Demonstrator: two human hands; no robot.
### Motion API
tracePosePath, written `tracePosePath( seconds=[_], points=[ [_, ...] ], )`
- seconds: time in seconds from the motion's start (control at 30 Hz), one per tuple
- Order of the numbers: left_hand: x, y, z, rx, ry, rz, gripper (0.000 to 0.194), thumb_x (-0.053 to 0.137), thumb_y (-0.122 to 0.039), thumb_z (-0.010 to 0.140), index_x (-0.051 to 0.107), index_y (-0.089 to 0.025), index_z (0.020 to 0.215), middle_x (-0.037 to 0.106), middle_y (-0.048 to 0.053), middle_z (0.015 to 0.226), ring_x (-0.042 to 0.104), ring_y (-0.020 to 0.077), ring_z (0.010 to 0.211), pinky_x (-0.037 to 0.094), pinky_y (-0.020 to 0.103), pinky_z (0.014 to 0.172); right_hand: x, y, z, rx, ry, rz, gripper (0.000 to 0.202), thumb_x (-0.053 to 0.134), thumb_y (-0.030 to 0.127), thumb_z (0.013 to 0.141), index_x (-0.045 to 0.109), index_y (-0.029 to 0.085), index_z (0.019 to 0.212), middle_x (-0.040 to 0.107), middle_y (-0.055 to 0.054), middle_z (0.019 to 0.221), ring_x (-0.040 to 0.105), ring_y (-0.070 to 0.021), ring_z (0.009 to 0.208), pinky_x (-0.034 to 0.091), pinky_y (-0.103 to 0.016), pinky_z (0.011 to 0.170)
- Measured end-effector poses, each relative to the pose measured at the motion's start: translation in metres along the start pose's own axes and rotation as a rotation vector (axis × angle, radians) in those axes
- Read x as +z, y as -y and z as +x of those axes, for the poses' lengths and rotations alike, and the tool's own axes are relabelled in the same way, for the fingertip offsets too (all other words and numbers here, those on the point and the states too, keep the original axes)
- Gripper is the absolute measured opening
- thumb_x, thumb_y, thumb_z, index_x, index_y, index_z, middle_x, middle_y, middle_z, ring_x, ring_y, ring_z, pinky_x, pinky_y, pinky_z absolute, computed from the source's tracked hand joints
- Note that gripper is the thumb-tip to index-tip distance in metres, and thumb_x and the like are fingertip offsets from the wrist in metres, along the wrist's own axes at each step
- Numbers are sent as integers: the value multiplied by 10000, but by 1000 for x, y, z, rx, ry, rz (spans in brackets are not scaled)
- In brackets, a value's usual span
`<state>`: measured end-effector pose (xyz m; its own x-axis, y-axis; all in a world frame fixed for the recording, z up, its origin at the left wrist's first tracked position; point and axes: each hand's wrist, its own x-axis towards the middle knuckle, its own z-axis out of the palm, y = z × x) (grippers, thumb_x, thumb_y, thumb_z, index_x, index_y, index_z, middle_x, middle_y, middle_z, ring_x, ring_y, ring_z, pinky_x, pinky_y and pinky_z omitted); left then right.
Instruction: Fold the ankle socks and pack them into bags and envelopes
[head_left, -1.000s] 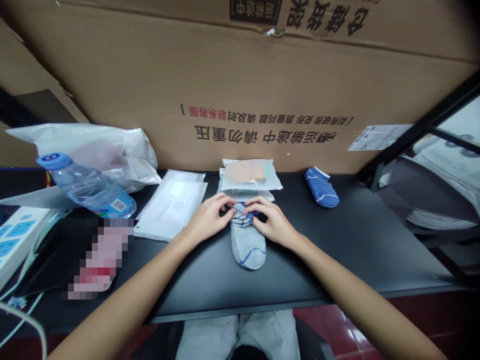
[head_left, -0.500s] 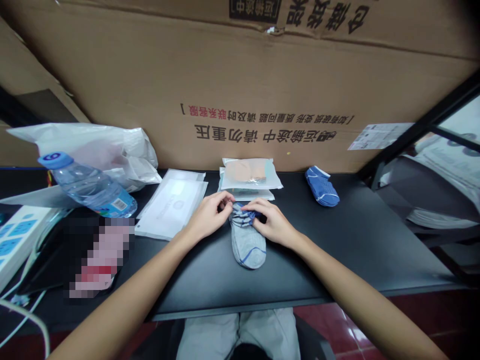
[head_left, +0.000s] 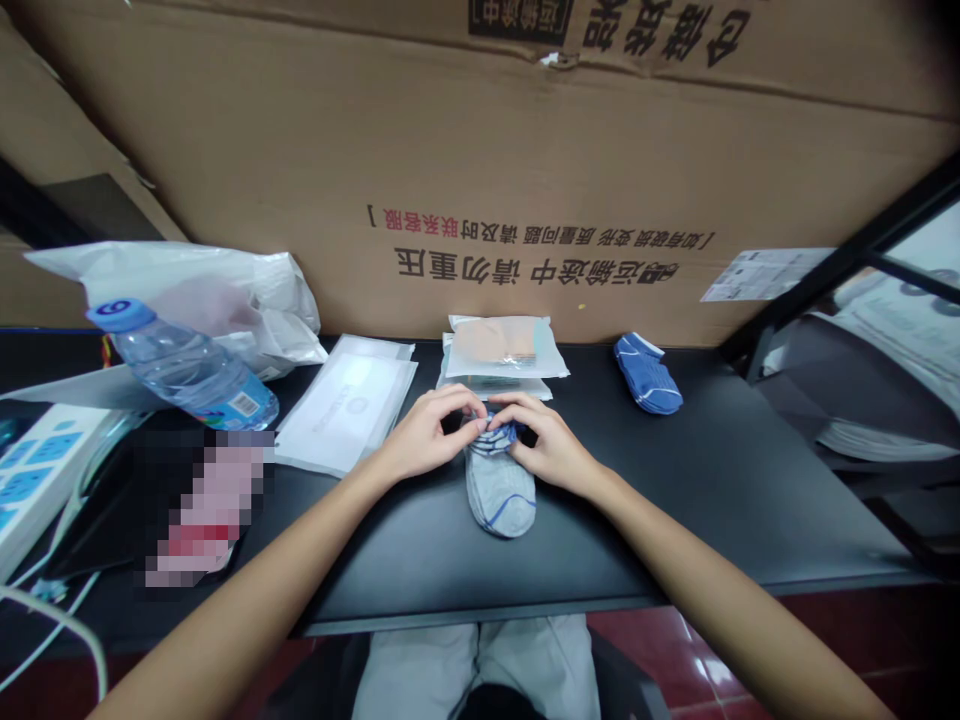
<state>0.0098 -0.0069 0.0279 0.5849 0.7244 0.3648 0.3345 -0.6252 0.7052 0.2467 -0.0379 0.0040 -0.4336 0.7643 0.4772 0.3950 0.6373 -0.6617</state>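
Grey socks [head_left: 501,490] with blue lines lie stacked on the black table, toes pointing toward me. Their cuff end is bunched up between my two hands. My left hand [head_left: 439,430] pinches the cuff from the left with thumb and fingers. From the right, my right hand [head_left: 547,440] grips the same cuff, fingertips close to those of my left. The fingers partly cover the cuff, so its folds do not show fully. Off to the right lies a stack of blue socks [head_left: 649,374], apart from both hands.
Behind my hands lie filled clear pouches [head_left: 502,345]. To the left are flat frosted bags [head_left: 341,410], a tilted water bottle [head_left: 187,365], a white plastic bag [head_left: 277,300], a power strip [head_left: 37,470] and cables. A large cardboard box [head_left: 480,150] stands along the back of the table [head_left: 720,500].
My left hand has shifted slightly right, bringing its fingertips closer to my right hand's at the sock cuff. The cuff is bunched more tightly. The whole view has shifted a little.
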Motion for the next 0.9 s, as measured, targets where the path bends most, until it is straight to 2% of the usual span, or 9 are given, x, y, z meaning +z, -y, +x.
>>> tracePosePath(
  seconds=[0.07,0.13,0.27,0.4,0.57,0.7,0.83,0.9],
  points=[
    [-2,-4,0,3,47,-55,174,629,-345,1014,728,-208,970,758,51,1007,683,205,937,516,344,912,1,-1,-1,-12,8,21,267,632,56,873,716,248,1037,744,-87,1179,697,-264,1160,546,-457,1025],
    [-2,-4,0,-35,50,-62,195,619,-353,1014,717,-203,936,759,35,947,682,195,881,516,325,866,2,-3,-2,10,2,49,352,616,31,835,685,247,1105,751,-68,1103,714,-244,1081,565,-418,980],
    [-1,3,-1,-159,-62,30,260,541,-359,1037,685,-196,896,720,6,811,646,172,758,481,284,728,3,-4,-3,37,-13,46,604,593,12,791,610,242,1350,741,-79,1171,714,-238,1097,567,-400,978],
    [-1,8,-1,-223,-120,244,224,570,-324,999,706,-205,866,727,12,816,610,165,674,434,287,655,2,0,-1,-56,4,-18,459,604,3,818,728,262,1177,740,-73,1123,693,-247,1052,566,-414,939],
    [1,13,-3,-209,-26,311,183,642,-345,960,743,-216,880,737,30,881,639,184,735,452,300,691,1,4,1,-53,2,-4,399,644,1,808,716,255,1107,721,-61,1079,677,-245,1031,554,-391,912],
    [4,14,-3,-210,-6,219,125,655,-330,960,707,-222,925,743,14,903,643,175,752,469,299,720,1,2,0,-7,10,-6,370,675,18,808,702,253,1092,701,-84,1201,673,-260,1133,540,-419,986],
    [4,7,-2,-183,31,-81,107,612,-323,1004,639,-219,1001,737,4,898,693,175,829,515,299,791,2,0,-1,43,23,3,359,688,32,800,686,247,1087,649,-115,1363,639,-286,1293,519,-438,1060],
    [3,1,-1,-153,41,-227,138,609,-347,1019,612,-215,1061,747,25,971,714,182,905,538,311,850,2,-1,-2,50,26,28,348,679,44,805,655,243,1090,653,-116,1364,639,-286,1302,514,-433,1068]
  ],
)
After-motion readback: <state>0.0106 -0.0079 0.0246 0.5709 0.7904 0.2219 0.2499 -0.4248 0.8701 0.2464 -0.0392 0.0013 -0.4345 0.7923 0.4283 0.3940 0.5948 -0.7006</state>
